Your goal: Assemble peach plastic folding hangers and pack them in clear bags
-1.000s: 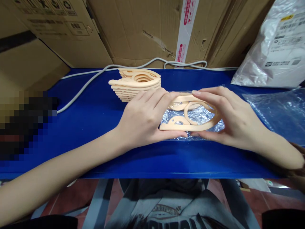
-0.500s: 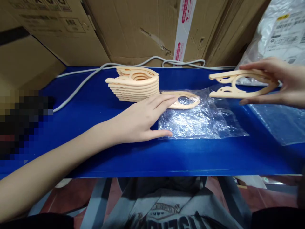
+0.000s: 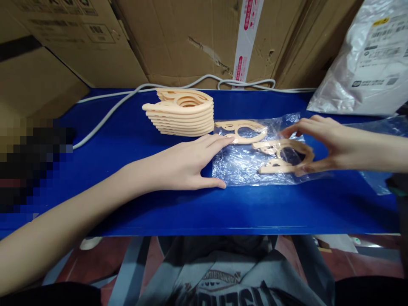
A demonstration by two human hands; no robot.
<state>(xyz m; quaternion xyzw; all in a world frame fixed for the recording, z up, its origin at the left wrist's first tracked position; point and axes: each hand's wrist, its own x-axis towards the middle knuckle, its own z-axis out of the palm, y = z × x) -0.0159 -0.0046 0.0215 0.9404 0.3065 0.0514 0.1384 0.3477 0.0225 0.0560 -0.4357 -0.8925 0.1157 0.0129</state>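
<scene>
My left hand (image 3: 194,163) lies flat with its fingers spread, fingertips touching a cream plastic piece (image 3: 251,139) and thumb at the left edge of a clear plastic bag (image 3: 236,168). The piece lies at the bag's upper left. My right hand (image 3: 314,146) holds a second cream piece (image 3: 277,170) between thumb and fingers, over the right part of the bag. Behind my left hand stands a stack of several matching cream pieces (image 3: 183,121).
Cardboard boxes (image 3: 185,42) line the back of the blue table (image 3: 191,214). A white cable (image 3: 105,123) runs along the rear. At the right are a labelled white package (image 3: 353,85) and another clear bag (image 3: 376,180). A blurred dark object (image 3: 32,165) sits left.
My right hand has moved left and toward me, bringing its cream piece from beside the package to above the bag. My left hand has barely shifted.
</scene>
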